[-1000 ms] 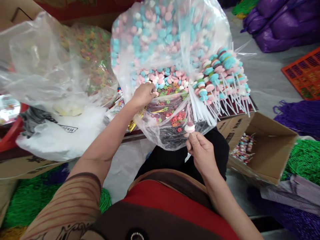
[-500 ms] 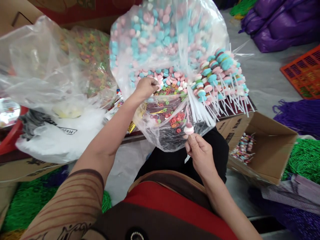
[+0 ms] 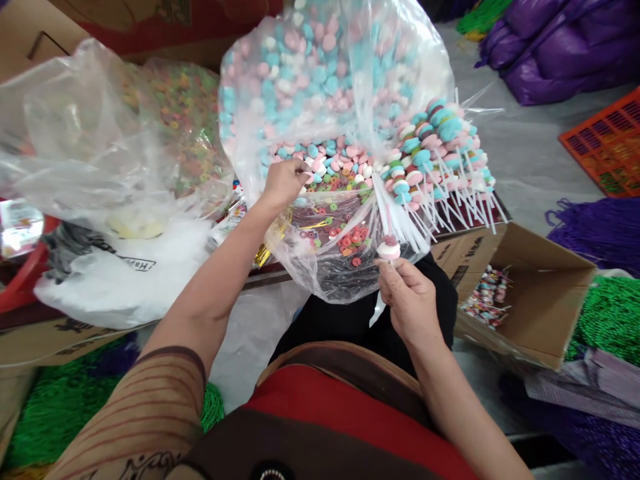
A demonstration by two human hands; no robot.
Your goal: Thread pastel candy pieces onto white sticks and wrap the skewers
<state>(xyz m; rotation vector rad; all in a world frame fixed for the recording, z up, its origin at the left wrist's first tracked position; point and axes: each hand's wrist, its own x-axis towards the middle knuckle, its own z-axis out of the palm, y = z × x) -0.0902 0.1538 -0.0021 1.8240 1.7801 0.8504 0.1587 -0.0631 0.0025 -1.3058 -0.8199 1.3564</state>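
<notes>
While the right hand [image 3: 413, 297] stands just off the near right edge of the large clear bag [image 3: 245, 133], its fingers are closed on a candy stick [image 3: 389, 251] whose upper part carries a pink-and-white disc with a dark reddish piece above it. The left hand [image 3: 284, 185] reaches in at the bag's left side, its fingers bunched at the loose pastel discs [image 3: 345, 150] that spill out at the bag's mouth; whether they grip one, I cannot tell. Red rings [image 3: 353, 239] lie under the bag's near film, and bare white sticks [image 3: 400, 220] fan out at its right front. Filled skewers [image 3: 440, 157] are heaped to the right of the bag, and a cardboard box [image 3: 545, 300] with more skewers stands farther out on that side.

The step in hand looks like picking the next piece for a part-filled stick. As I judge it, the next move calls for a single disc pinched cleanly by the left fingers, while the right fingers keep the stick steady, its upper end exposed and pointing away from the body.
</notes>
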